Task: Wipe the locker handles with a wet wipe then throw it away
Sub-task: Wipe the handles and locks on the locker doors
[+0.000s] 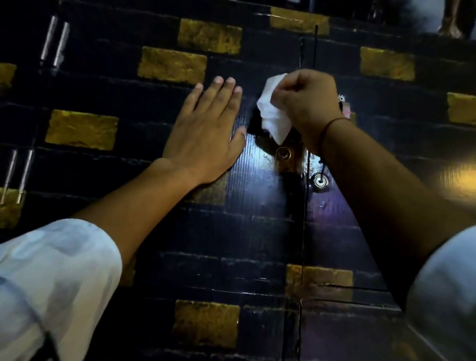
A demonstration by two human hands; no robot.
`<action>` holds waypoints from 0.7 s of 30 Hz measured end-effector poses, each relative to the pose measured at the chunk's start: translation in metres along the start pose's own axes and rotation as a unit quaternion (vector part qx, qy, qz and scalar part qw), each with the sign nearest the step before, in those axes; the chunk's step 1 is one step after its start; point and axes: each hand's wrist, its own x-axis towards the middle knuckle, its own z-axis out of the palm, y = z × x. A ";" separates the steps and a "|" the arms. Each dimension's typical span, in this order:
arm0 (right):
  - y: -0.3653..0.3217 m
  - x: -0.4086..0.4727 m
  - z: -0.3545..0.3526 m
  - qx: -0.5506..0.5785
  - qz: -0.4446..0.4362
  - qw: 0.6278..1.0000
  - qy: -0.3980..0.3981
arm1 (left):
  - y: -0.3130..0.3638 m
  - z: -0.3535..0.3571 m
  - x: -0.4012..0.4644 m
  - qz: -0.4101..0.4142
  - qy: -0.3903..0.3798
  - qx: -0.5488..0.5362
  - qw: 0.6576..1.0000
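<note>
Locker door [258, 198], dark with gold bricks, fills view. Left hand [207, 128] flat on door, fingers straight, just left of the grip. Right hand [307, 104] clenched around white wipe [272, 115], which hangs against the door above two keyholes [282, 153].

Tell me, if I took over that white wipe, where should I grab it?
Probably the loose lower part of the wipe, coming from the lower left. The right hand already pinches its upper end, and the rest hangs free against the dark door, with the left hand flat beside it.
</note>
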 end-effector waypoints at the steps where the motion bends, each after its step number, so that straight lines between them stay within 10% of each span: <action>1: 0.001 0.004 0.002 0.050 0.031 0.998 -0.003 | 0.000 0.000 0.000 0.001 -0.001 0.000 1.000; 11: 0.006 0.006 0.001 0.064 0.007 0.998 0.016 | -0.002 0.002 0.000 0.005 0.004 -0.006 1.000; 21: 0.025 -0.031 -0.002 -0.161 -0.250 0.954 0.027 | -0.003 0.004 -0.004 0.010 0.012 -0.009 1.000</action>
